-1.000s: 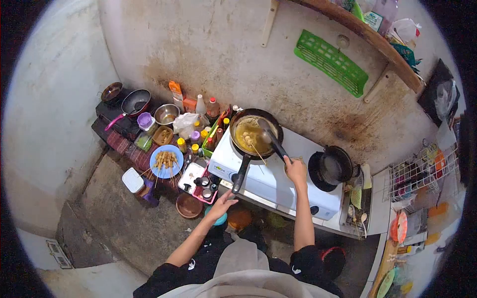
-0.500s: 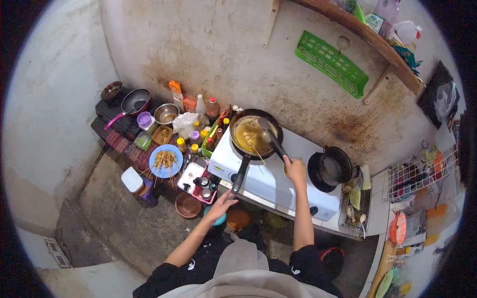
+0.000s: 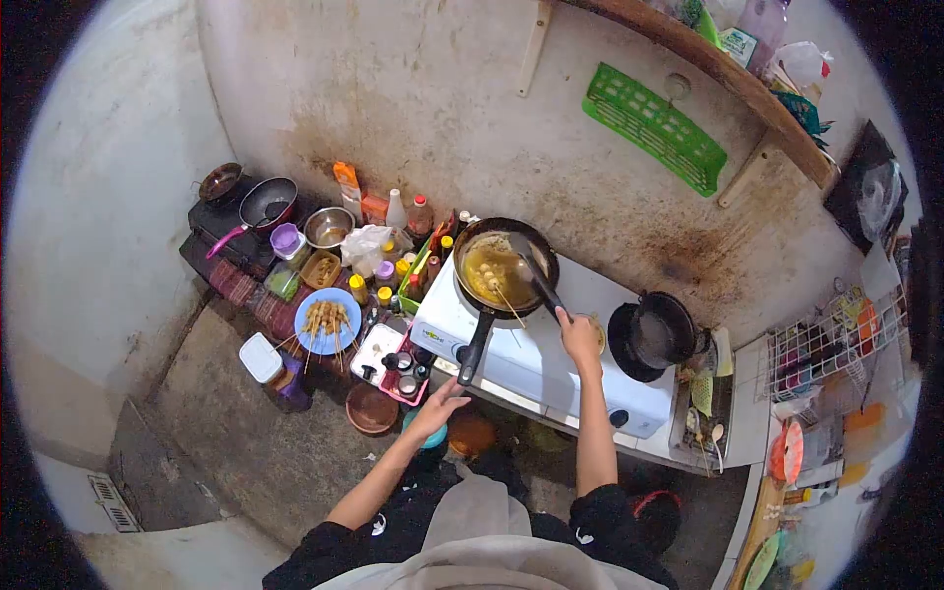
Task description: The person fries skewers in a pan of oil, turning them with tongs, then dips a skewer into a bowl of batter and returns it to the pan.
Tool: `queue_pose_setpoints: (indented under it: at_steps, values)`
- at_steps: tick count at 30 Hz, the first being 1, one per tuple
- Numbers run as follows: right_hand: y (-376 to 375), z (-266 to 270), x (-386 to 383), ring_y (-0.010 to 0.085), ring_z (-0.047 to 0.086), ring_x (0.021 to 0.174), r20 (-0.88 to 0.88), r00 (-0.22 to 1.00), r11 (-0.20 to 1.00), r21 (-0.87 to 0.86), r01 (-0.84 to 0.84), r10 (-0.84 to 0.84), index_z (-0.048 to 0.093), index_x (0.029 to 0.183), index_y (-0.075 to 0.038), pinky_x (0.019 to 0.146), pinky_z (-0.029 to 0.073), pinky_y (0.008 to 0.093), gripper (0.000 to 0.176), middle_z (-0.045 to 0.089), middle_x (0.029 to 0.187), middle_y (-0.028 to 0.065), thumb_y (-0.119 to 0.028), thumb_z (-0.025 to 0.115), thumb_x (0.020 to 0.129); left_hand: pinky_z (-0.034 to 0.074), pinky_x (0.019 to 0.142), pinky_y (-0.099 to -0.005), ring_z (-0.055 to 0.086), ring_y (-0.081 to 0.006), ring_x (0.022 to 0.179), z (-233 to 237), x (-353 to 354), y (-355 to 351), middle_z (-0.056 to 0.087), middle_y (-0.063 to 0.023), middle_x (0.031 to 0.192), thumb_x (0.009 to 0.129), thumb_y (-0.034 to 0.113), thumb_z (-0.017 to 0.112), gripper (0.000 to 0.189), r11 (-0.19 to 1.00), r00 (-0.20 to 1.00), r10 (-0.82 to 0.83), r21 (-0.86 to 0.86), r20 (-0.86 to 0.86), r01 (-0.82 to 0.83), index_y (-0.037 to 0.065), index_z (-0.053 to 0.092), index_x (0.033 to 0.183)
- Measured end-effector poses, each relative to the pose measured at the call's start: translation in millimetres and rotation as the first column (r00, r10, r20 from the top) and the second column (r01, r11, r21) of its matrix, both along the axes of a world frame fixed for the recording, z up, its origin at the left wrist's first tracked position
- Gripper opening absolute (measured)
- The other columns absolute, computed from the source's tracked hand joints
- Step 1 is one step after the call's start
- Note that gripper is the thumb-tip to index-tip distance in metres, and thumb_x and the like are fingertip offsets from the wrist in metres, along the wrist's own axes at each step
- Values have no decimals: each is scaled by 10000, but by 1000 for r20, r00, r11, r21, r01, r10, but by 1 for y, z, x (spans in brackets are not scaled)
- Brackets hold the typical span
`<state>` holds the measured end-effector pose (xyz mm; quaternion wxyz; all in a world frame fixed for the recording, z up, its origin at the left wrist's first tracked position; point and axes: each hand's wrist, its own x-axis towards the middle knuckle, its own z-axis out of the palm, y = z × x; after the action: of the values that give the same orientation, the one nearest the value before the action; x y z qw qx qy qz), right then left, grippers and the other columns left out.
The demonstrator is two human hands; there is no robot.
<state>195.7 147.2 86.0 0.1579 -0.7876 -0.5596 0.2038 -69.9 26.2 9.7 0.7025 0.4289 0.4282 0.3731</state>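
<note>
My right hand (image 3: pixel 582 339) is wrapped round the handle of a dark spatula (image 3: pixel 541 278). The spatula's blade dips into a black frying pan (image 3: pixel 473 236) on the white gas stove (image 3: pixel 531 369). Yellowish oil fills the pan, and a skewer (image 3: pixel 492 279) with small pieces lies in it, its stick poking over the near rim. Below the end of the pan's handle (image 3: pixel 474 352), my left hand (image 3: pixel 436 411) is open, fingers stretched out with the tips close to the handle end.
A blue plate of skewers (image 3: pixel 325 340) and a white-lidded tub (image 3: pixel 262 357) stand at left, near sauce bottles (image 3: pixel 421 216). A second black pan (image 3: pixel 657 334) sits on the right burner. Spoons (image 3: pixel 718 433) lie in a tray beside the stove.
My right hand and the spatula have shifted slightly to the left and toward the pan. My left hand stays near the handle end, almost unmoved.
</note>
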Motion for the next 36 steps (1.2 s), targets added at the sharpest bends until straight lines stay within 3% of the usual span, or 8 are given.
queue_pose_setpoints:
  at_steps: [15,17,20,23,26,30,33,36]
  values:
    - [10,-2,-11,405,525,868,-78,997,998,57,22,-18,586,932,17,774,397,425,580,550,871,281,-515,399,796,314,919,-293,461,-203,1062,-13,0,1,347,-179,1255,804,133,514,618,1000,1000,1,1,22,-1,6,171,1301]
    - [11,-10,-8,343,566,667,106,994,984,169,-47,29,601,718,27,663,415,383,584,564,625,199,-509,387,807,317,916,-291,463,-204,1060,-13,0,2,348,-179,1254,806,129,509,615,1000,1000,-10,7,-5,10,-9,165,1297]
    - [9,1,-9,344,569,661,-43,999,991,132,-15,21,597,711,30,663,419,383,583,568,643,206,-503,385,809,318,913,-290,466,-205,1056,-33,1,6,352,-178,1251,808,125,503,609,999,998,-11,45,66,8,-25,165,1292]
    - [8,-7,-5,336,572,647,126,992,983,183,-23,0,591,700,34,652,423,384,590,567,630,206,-505,381,810,322,909,-288,468,-205,1054,-17,0,3,356,-175,1249,810,120,495,602,1000,999,-6,20,33,6,-34,164,1289]
    - [3,6,-2,317,574,623,17,994,991,83,-109,108,596,683,19,636,424,380,582,557,584,191,-505,378,812,313,914,-292,468,-205,1051,-22,1,4,368,-173,1238,809,128,498,597,999,1000,-5,38,28,4,-23,179,1290]
    - [6,-3,5,299,578,608,-12,999,993,114,-30,32,603,666,4,617,424,378,564,553,551,172,-495,385,814,301,921,-298,464,-204,1052,-15,0,2,381,-172,1224,804,138,505,595,1000,1000,4,2,-10,-4,-7,197,1292]
    - [2,-9,10,293,569,583,194,976,977,169,-128,94,602,645,-3,599,416,378,539,545,534,158,-472,399,818,293,926,-302,459,-201,1054,-16,-1,3,390,-169,1215,798,145,512,594,1000,1000,-9,25,-20,10,8,212,1292]
    - [1,-13,14,293,549,553,16,998,990,128,-61,59,587,618,-7,580,406,381,523,530,516,148,-455,410,819,294,926,-302,456,-201,1059,-14,0,3,389,-165,1217,797,138,511,595,1000,1000,-6,30,-1,6,9,209,1294]
